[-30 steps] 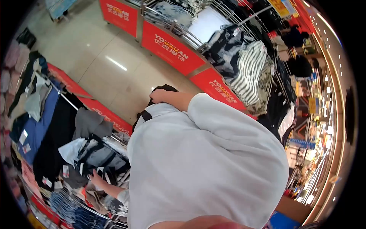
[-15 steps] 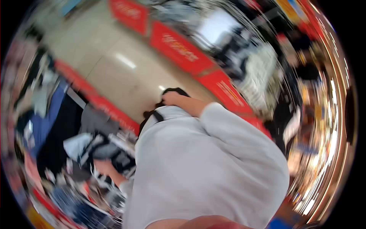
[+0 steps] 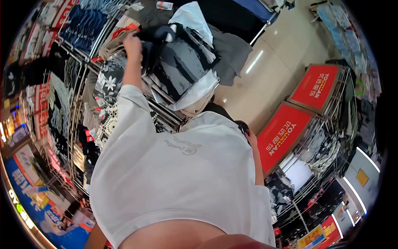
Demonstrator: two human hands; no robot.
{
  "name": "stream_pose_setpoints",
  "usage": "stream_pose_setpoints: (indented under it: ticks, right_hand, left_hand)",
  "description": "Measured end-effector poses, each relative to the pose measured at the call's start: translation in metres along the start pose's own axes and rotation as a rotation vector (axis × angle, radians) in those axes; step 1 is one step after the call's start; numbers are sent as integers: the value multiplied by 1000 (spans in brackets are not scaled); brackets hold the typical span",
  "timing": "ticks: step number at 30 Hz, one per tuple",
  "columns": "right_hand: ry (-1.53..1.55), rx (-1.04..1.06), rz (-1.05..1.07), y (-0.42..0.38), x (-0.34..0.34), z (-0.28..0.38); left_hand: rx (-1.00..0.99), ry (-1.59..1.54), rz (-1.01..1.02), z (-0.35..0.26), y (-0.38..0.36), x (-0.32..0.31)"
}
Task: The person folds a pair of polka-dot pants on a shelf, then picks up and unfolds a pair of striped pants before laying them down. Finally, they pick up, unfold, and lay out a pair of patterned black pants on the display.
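1. A wire rack [image 3: 78, 103] of folded clothes fills the left and far side; a glossy tiled floor [image 3: 265, 79] spreads to the right.
2. The person's white, soft T-shirt [image 3: 178, 174] hides the near middle of the scene.
3. Red sign panels [image 3: 282, 135] front the bins on the right.
4. A black-and-grey patterned garment [image 3: 182, 58] lies on top of the far pile, limp and creased, its black edge under the fingers of the left hand.
5. The left hand [image 3: 133, 43] reaches far out, fingers curled and pinching that black fabric.
6. The right hand [image 3: 251, 137] rests at a black strap [image 3: 226, 114]; its finger position cannot be made out.
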State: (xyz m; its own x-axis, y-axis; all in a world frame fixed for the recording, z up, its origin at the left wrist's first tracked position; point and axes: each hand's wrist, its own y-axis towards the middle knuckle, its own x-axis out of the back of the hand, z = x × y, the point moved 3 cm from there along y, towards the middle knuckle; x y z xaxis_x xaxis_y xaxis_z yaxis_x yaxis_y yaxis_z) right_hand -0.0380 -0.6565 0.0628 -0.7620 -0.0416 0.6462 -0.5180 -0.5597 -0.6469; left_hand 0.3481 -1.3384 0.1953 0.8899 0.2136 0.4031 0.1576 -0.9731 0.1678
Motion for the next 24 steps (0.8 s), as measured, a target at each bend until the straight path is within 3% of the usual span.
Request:
stream_pose_setpoints:
  ticks: [1,3,4,5,6,8,10,12,14,15,16,17,18,19,20,21,24]
  right_hand:
    - [-15,13,7,3,5,8]
    - [-14,36,26,9,4,13]
    - [-20,42,31,13,2,9]
    - [-20,55,27,16,1,10]
    - [-19,68,21,19,1,12]
    - [-29,79,20,22,2,16]
    - [-42,88,20,23,5,20]
    - [-48,89,23,24,5,25]
    - [-74,95,27,27,2,26]
    - [-98,100,27,30,3,26]
    - [-104,104,31,30,4,28]
    - [-108,113,44,30,5,31]
    - [-111,122,55,29,6,35]
    - [-115,125,54,27,7,40]
    - [-129,99,63,23,8,46]
    - [-142,73,70,21,10,49]
    - [-96,80,73,23,5,34]
  left_hand:
    - [180,-64,50,-28,9,26]
    - [288,-291,-37,-10,58,60]
    - [315,-253,-5,-38,63,84]
    - [295,-333,3,-24,90,102]
    - [241,-313,-66,-71,79,117]
    - [169,-458,-80,-92,90,142]
    - [72,-348,49,-123,75,156]
    - [-31,394,153,-143,58,152]
    - [-358,563,366,-114,39,124]
    - [-321,801,478,-92,26,102]
    - [-282,810,528,-78,3,83]
    - [-342,779,612,-27,-5,64]
    - [-455,1035,635,27,-19,44]
    - [-334,1194,720,39,-43,32]
    - [-347,1239,722,74,-60,25]
    - [-225,1183,733,91,-78,21]
    - [-146,1035,668,74,-96,21]
